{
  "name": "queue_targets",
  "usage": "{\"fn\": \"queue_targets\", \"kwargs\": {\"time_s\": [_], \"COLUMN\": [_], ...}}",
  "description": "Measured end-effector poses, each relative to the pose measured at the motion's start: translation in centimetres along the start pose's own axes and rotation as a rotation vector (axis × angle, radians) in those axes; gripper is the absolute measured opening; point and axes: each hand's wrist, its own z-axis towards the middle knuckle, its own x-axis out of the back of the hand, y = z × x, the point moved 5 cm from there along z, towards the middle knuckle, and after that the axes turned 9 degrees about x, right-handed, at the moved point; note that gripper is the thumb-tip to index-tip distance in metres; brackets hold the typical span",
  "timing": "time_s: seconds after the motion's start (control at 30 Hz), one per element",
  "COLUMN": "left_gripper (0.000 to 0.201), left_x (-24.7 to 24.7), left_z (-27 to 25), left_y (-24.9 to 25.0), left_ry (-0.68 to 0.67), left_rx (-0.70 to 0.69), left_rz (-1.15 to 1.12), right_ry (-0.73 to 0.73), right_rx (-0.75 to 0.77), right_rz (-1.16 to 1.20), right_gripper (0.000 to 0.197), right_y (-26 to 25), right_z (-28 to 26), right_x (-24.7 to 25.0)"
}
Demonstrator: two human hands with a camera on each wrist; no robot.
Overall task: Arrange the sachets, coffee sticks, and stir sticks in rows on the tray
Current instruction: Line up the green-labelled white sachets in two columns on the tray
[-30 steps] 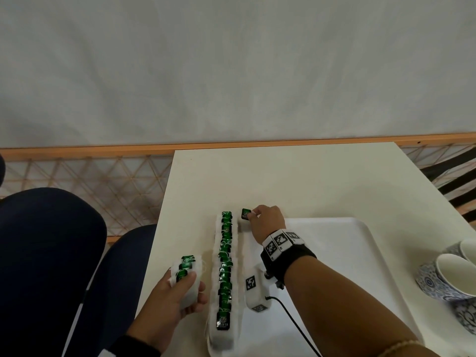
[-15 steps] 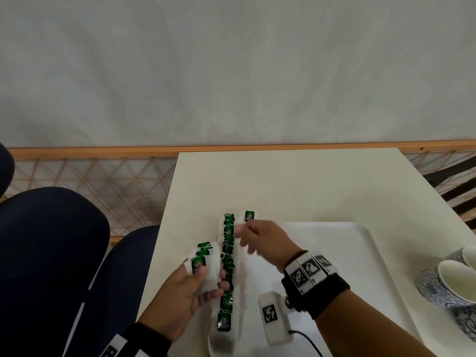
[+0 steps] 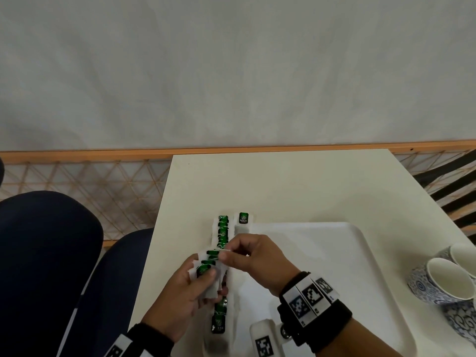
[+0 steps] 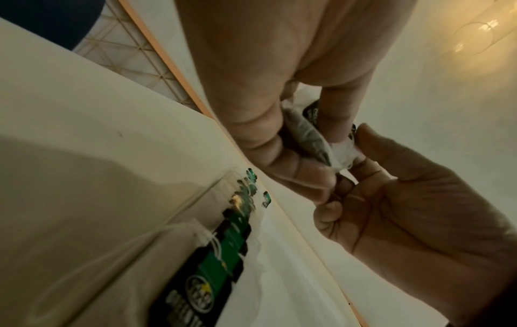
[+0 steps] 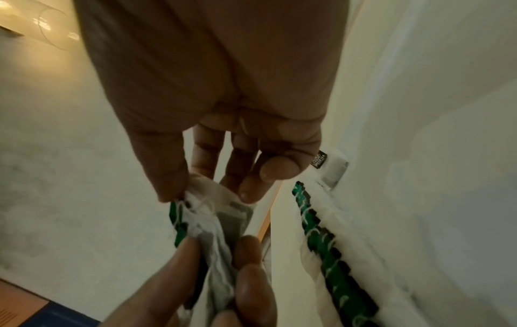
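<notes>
Pinched between right hand (image 3: 253, 258) thumb and forefinger is the top sachet (image 5: 212, 199) of a small stack (image 3: 209, 273) gripped in the left hand (image 3: 180, 302), held above the tray's (image 3: 360, 253) left edge. Judgement: peel one sachet only, keep its string clear, and lay it below the lone sachet (image 3: 243, 220) starting row two. Count: one full row (image 3: 222, 230) of overlapping sachets, number unclear; one sachet beside it; at least two cups (image 3: 448, 282).
</notes>
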Motion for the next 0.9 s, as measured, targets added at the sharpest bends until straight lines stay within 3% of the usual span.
{"fn": "queue_targets", "kwargs": {"time_s": [0.2, 0.37, 0.63, 0.9], "left_gripper": [0.036, 0.023, 0.026, 0.032], "left_x": [0.2, 0.4, 0.9, 0.4], "left_z": [0.2, 0.3, 0.3, 0.3], "left_y": [0.0, 0.0, 0.1, 0.7], "left_ry": [0.02, 0.065, 0.126, 0.077], "left_rx": [-0.005, -0.007, -0.005, -0.004], "left_rz": [-0.016, -0.052, -0.149, -0.231], "right_ry": [0.082, 0.04, 0.063, -0.016], "right_rx": [-0.015, -0.03, -0.06, -0.076], "right_rz": [0.032, 0.05, 0.243, 0.284], "right_gripper": [0.019, 0.014, 0.013, 0.011], "right_y": [-0.3, -0.1, 0.4, 0.6], "right_z": [0.3, 0.3, 0.3, 0.0], "right_x": [1.0, 1.2, 1.4, 0.7]}}
